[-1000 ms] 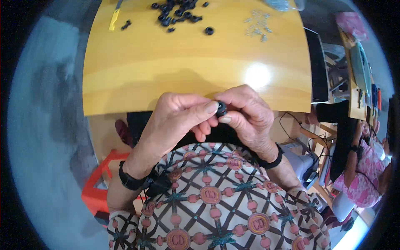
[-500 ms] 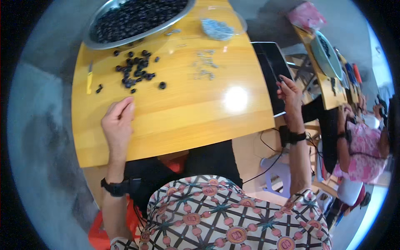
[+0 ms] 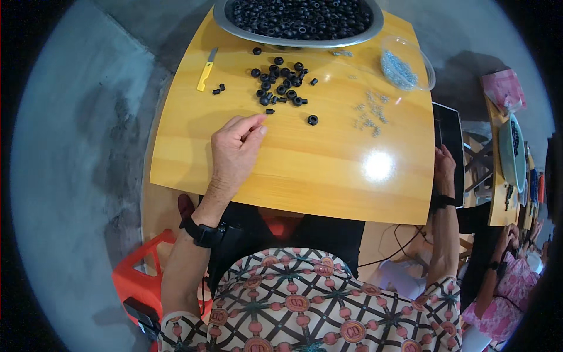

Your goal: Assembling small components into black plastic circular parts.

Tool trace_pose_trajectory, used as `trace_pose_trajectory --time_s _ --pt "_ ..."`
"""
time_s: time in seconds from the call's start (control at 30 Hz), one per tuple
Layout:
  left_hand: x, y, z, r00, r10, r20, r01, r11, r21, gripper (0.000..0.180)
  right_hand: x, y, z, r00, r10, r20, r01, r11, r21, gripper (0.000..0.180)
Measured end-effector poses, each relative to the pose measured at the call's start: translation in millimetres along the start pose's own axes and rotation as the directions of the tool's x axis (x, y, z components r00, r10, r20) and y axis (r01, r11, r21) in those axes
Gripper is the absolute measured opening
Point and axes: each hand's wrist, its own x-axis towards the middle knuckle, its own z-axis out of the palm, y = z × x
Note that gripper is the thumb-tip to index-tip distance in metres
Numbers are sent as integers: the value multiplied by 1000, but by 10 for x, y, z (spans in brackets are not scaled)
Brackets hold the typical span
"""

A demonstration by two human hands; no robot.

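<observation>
My left hand is over the table, its fingers curled and thumb and forefinger drawn together. Its fingertips are close beside a small black spool-shaped piece; whether anything sits in the pinch is hidden. Beyond lies a loose pile of round black ring-like parts, with a single black ring apart to the right. My right hand is low at the table's right edge, over a flat black tray-like thing. Its fingers are partly hidden in shadow.
A large metal basin full of black parts stands at the far edge. A yellow-handled knife lies left. Small clear pieces lie right, near a clear plastic tub. A red stool and another person are nearby.
The view has shifted, so the table sits farther right in it. My right hand has lowered and come in against the table edge. My left fingertips have moved slightly nearer the small black piece.
</observation>
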Motion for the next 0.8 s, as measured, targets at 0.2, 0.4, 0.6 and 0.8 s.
trace_pose_trajectory --time_s 0.2,0.4,0.6,0.8 --pt "105 119 -12 958 -284 37 286 944 -163 17 -805 -616 101 986 -115 123 116 993 -5 34" --pt "235 198 231 983 163 88 -163 987 -15 22 -2031 -884 524 943 -212 258 244 965 -99 20" --pt "262 276 488 922 306 236 -352 917 189 26 -2746 -830 1463 796 -199 572 354 919 -173 19" --pt "248 222 581 920 330 211 -371 908 196 21 -2902 -702 2022 603 -324 729 655 722 -221 19"
